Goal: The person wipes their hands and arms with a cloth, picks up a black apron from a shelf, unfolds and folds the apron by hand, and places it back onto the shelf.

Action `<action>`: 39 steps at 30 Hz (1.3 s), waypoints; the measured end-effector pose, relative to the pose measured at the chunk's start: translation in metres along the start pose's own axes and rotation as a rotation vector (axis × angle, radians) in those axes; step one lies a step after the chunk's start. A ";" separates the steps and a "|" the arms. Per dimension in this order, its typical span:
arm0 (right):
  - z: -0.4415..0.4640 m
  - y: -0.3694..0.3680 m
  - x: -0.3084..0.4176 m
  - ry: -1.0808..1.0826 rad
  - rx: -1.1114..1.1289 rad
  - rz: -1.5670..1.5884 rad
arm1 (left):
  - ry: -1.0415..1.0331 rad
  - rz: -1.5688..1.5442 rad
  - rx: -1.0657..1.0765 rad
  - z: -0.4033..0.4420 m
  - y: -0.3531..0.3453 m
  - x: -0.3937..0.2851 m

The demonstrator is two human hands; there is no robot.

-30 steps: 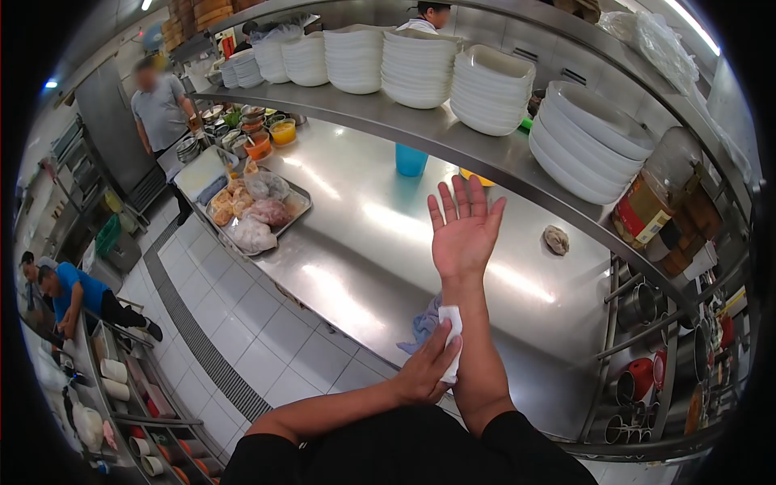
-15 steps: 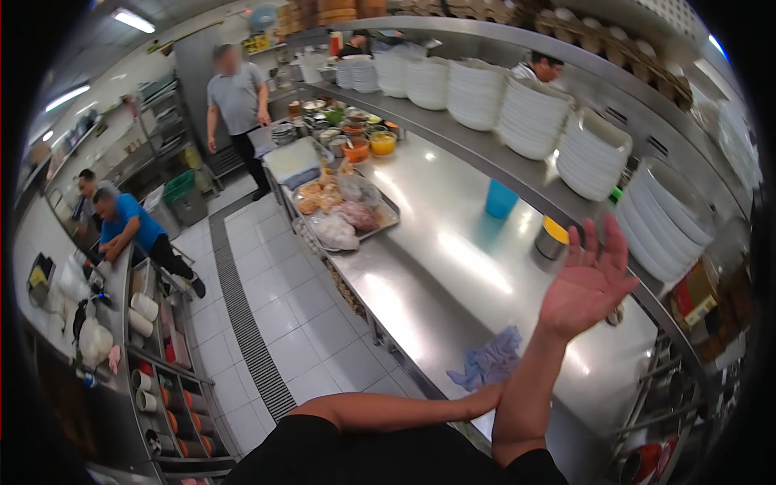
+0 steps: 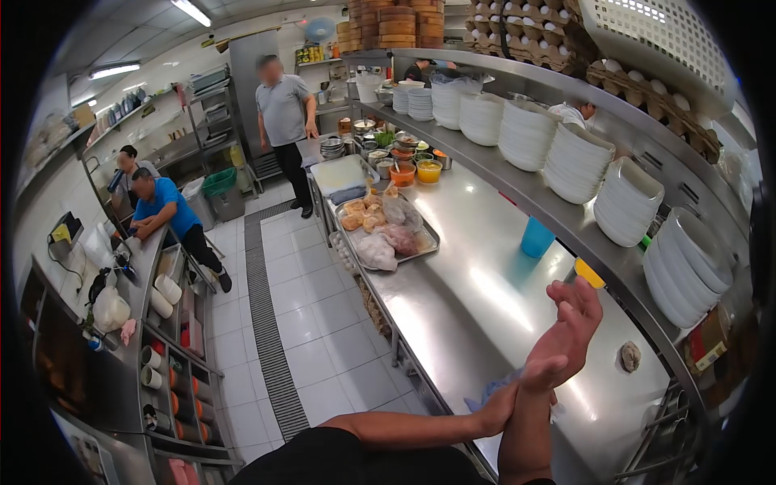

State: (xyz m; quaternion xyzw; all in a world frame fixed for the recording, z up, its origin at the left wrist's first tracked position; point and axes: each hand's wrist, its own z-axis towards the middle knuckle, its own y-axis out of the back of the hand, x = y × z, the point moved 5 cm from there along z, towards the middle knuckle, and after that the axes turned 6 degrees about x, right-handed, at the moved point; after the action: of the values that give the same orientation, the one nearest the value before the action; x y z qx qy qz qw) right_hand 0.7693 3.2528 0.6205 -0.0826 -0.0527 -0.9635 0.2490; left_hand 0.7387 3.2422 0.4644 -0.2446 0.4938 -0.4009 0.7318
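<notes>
My left hand (image 3: 499,410) is closed round my right wrist, most of its fingers hidden behind the forearm. A small edge of white cloth (image 3: 557,411) shows past the far side of the wrist. Above the steel table (image 3: 453,303), my right hand (image 3: 568,327) is raised with its fingers apart, loosely bent and holding nothing. A crumpled blue-purple cloth (image 3: 491,391) lies on the table behind my hands, partly covered by them. Beyond the raised fingers are a yellow item (image 3: 589,273) and a blue cup (image 3: 537,238). A small brownish lump (image 3: 630,356) rests to the right.
A metal tray (image 3: 432,245) of bagged food stands at the table's left edge, with sauce containers (image 3: 428,170) behind. Stacked white bowls (image 3: 579,164) line the overhead shelf (image 3: 485,158). One person (image 3: 283,109) stands at the back; another (image 3: 168,202) leans on the left counter.
The view has swung left, bringing more of the kitchen into sight. My right hand has turned from open palm to side-on, its fingers more bent. My left hand has shifted round the wrist.
</notes>
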 end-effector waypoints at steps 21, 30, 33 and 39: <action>0.014 -0.015 0.008 0.109 0.142 -0.110 | 0.020 0.027 -0.081 -0.009 0.037 0.043; -0.033 -0.065 -0.002 0.095 0.792 -0.122 | -0.333 0.336 -0.405 -0.058 0.114 -0.070; -0.060 -0.062 -0.018 -0.032 1.042 -0.245 | -0.505 0.118 -0.734 -0.078 0.111 -0.135; -0.115 -0.065 -0.044 -0.175 1.231 -0.294 | -0.397 1.580 -0.375 -0.054 0.016 -0.147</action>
State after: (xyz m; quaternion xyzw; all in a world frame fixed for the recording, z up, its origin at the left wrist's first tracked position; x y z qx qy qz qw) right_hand 0.7600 3.3141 0.4954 0.0053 -0.6274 -0.7707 0.1107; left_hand 0.6661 3.3752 0.5089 -0.0103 0.4404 0.3697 0.8181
